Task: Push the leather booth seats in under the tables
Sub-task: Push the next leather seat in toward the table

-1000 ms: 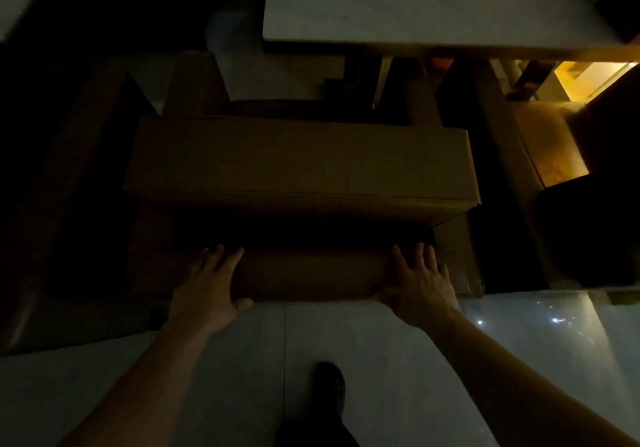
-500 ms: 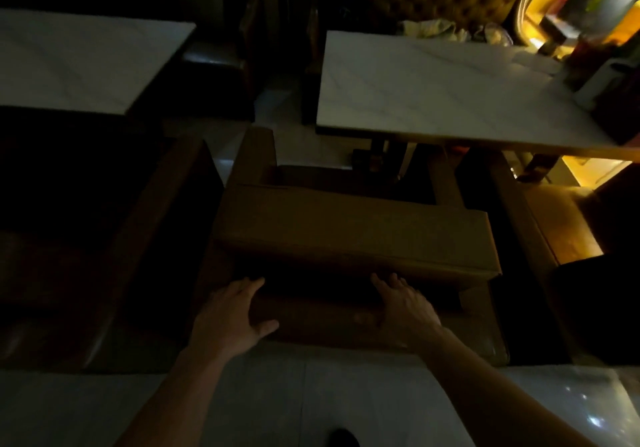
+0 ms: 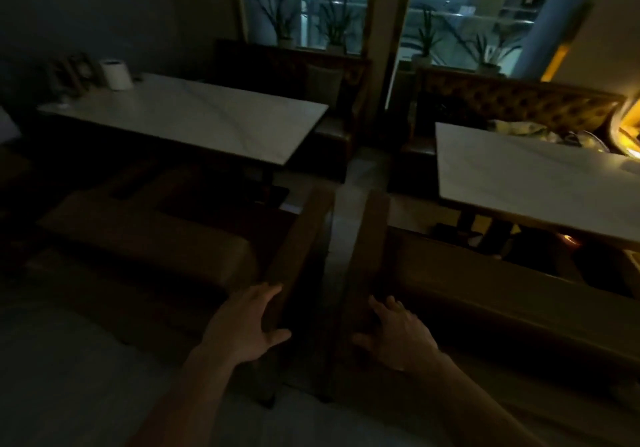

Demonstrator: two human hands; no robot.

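Two brown leather booth seats stand side by side in a dim room. The left seat [image 3: 145,238] faces a white marble table [image 3: 194,117]; the right seat [image 3: 502,290] faces a second marble table [image 3: 526,176]. My left hand [image 3: 246,325], fingers spread, rests against the near end of the left seat's right armrest [image 3: 298,249]. Fingers also apart, my right hand [image 3: 398,335] lies on the near corner of the right seat by its left armrest [image 3: 367,249]. Neither hand grips anything.
A narrow strip of pale floor [image 3: 341,238] runs between the two seats. Tufted benches [image 3: 519,100] back both tables under a window with potted plants [image 3: 332,27]. A white roll [image 3: 116,74] and small items sit on the left table. Pale floor lies at lower left.
The view has lifted and swung left. Both hands came off the back of one seat; the left hand now rests on the neighbouring left seat's armrest, the right on the first seat's corner.
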